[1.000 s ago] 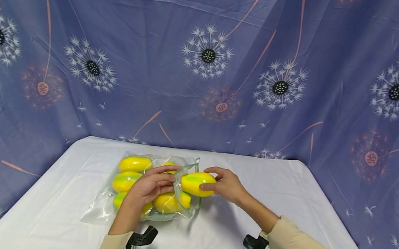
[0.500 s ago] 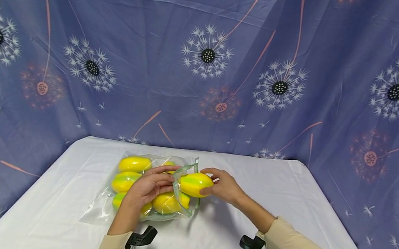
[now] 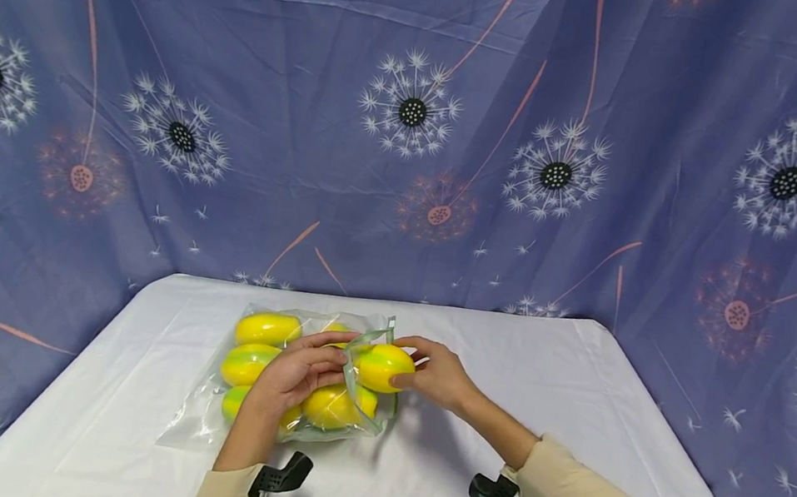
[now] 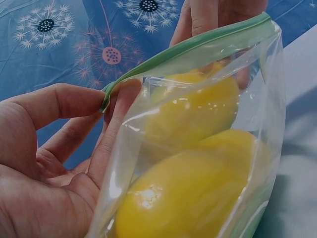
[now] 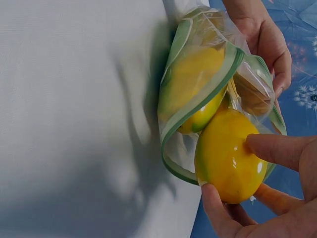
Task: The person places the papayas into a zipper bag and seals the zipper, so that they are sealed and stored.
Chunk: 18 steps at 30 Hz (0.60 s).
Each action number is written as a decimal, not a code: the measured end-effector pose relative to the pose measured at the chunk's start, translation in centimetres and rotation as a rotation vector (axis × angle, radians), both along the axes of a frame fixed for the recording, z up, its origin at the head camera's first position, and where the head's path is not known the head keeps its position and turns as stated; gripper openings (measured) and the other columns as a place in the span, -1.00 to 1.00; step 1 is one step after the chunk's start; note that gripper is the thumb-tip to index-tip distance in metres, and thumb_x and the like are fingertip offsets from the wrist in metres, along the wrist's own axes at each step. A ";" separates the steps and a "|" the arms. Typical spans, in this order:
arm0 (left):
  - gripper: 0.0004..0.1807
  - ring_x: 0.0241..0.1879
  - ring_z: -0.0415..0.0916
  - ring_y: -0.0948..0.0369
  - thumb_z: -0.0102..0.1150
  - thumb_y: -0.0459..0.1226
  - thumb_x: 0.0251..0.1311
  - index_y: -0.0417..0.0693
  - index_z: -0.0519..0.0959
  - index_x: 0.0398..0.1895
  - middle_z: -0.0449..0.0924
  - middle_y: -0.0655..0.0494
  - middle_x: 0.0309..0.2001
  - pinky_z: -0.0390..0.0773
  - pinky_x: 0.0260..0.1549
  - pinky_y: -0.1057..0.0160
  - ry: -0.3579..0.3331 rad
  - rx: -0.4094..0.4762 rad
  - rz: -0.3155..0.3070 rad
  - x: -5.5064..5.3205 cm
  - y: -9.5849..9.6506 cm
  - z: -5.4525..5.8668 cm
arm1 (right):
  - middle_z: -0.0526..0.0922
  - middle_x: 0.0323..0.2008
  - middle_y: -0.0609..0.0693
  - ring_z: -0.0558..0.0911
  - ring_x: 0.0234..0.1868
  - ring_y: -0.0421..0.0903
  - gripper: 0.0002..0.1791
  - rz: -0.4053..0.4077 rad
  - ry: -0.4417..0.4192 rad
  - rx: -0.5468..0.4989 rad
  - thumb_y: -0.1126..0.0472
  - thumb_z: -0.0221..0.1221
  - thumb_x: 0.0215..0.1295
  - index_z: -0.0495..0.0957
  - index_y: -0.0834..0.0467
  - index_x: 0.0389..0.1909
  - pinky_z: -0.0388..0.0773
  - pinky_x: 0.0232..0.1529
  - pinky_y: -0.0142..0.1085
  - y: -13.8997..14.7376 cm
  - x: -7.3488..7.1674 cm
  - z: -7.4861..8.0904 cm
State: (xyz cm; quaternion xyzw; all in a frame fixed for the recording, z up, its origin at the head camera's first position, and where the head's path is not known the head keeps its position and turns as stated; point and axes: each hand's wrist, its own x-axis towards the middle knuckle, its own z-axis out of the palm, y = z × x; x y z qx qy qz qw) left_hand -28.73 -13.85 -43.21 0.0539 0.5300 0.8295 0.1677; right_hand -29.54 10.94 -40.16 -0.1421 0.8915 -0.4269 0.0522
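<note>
A clear zip bag (image 3: 186,426) with a green zip edge (image 4: 213,38) lies on the table, its mouth facing right. Inside are several smooth yellow fruits (image 3: 268,330) with green streaks, papaya-like in shape. My left hand (image 3: 295,371) reaches over the bag and pinches the mouth's edge between thumb and fingers, holding it apart. At the opening, my right hand (image 3: 440,377) grips another such fruit (image 5: 230,158) by its near end, thumb on one side and fingers on the other. The far end of this fruit is within the green rim, beside a bagged fruit (image 5: 200,89).
A white cloth covers the table (image 3: 559,404). Behind and at both sides hangs a blue curtain (image 3: 291,142) with dandelion prints. Black wrist cameras (image 3: 493,491) sit at both beige sleeves, low over the cloth.
My right hand has moved left, bringing the fruit it holds farther into the bag's mouth. The left hand keeps its pinch on the edge, and the bag stays in place.
</note>
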 end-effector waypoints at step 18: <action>-0.51 -0.13 0.71 0.14 0.13 -0.52 0.33 -0.26 0.48 0.34 0.71 0.07 -0.20 0.74 -0.13 0.20 0.011 -0.006 0.006 -0.1 -0.1 -0.1 | 0.70 -0.08 0.06 0.66 -0.10 -0.03 -0.43 -0.047 -0.002 -0.020 0.13 0.53 -0.01 0.64 0.07 0.09 0.65 -0.22 -0.23 -1.0 -0.1 -0.8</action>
